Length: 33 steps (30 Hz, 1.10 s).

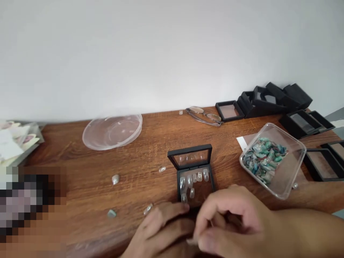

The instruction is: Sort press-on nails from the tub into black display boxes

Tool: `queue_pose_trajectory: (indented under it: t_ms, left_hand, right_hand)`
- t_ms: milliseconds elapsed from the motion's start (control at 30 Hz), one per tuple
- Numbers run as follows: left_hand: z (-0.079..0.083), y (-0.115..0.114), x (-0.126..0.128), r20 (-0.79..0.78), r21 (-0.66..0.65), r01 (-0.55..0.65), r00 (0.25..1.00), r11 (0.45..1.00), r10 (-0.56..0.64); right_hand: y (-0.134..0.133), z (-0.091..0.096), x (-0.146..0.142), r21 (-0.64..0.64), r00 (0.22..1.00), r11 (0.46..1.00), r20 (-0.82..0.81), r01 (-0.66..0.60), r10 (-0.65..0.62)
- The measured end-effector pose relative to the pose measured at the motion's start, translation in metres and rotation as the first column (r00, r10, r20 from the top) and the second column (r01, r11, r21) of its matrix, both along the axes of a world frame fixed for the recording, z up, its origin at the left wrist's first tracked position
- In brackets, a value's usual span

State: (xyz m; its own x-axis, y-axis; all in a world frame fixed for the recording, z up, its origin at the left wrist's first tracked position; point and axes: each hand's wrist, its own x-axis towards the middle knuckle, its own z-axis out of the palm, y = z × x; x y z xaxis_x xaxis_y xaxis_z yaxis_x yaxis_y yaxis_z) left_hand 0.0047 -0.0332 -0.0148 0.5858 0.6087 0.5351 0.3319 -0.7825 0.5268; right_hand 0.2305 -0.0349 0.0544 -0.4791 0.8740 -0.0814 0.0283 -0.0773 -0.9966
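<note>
A small black hinged display box (pixel 194 171) stands open on the wooden table (pixel 134 168), with several pale false nails laid in its tray. My left hand (pixel 161 229) rests at the box's near left corner, fingers curled against it. My right hand (pixel 228 218) hovers just in front of the box, its fingers pinched together on a small pale piece that I cannot name. Loose nails (pixel 115 179) lie scattered on the wood to the left.
A clear plastic tub (pixel 285 179) holding teal and blue nails sits at the right. Several black display boxes (pixel 274 98) are stacked at the back right. A clear round lid (pixel 112 130) and glasses (pixel 205 116) lie near the wall. Packets (pixel 13 141) lie far left.
</note>
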Motion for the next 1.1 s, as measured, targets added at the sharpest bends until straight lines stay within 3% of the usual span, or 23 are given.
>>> queue_pose_trajectory:
  t_ms: [67, 133, 300, 467, 767, 900, 1100]
  left_hand:
    - [0.012, 0.007, 0.003, -0.076, 0.039, -0.109, 0.991, 0.993, 0.111]
    - [0.019, 0.017, 0.001, -0.156, 0.07, -0.126, 0.978, 0.99, 0.136]
    - [0.019, 0.029, -0.007, -0.214, 0.07, -0.085, 0.972, 0.994, 0.098]
    - [0.019, 0.024, -0.004, -0.241, 0.067, -0.055, 0.968, 0.996, 0.07]
    - [0.02, 0.03, -0.008, -0.259, 0.045, -0.04, 0.965, 0.998, 0.05]
    - [0.018, 0.028, -0.007, -0.257, 0.055, -0.04, 0.965, 0.998, 0.053]
    - [0.016, 0.027, -0.008, -0.249, 0.063, -0.043, 0.967, 0.997, 0.058]
  right_hand:
    - [0.001, -0.014, -0.006, 0.194, 0.954, 0.981, 0.288, 0.03, -0.086]
    - [0.003, -0.023, -0.005, 0.322, 0.862, 0.947, 0.481, -0.004, -0.16]
    - [0.01, -0.021, 0.004, 0.282, 0.724, 0.957, 0.675, -0.071, -0.145]
    - [0.015, -0.014, 0.005, 0.153, 0.678, 0.984, 0.733, -0.087, -0.054]
    - [0.017, -0.016, 0.003, -0.035, 0.726, 0.996, 0.682, -0.086, 0.087]
    - [0.02, -0.018, 0.004, 0.025, 0.712, 0.996, 0.701, -0.085, 0.043]
    - [0.018, -0.022, 0.009, 0.184, 0.668, 0.966, 0.744, -0.182, -0.016]
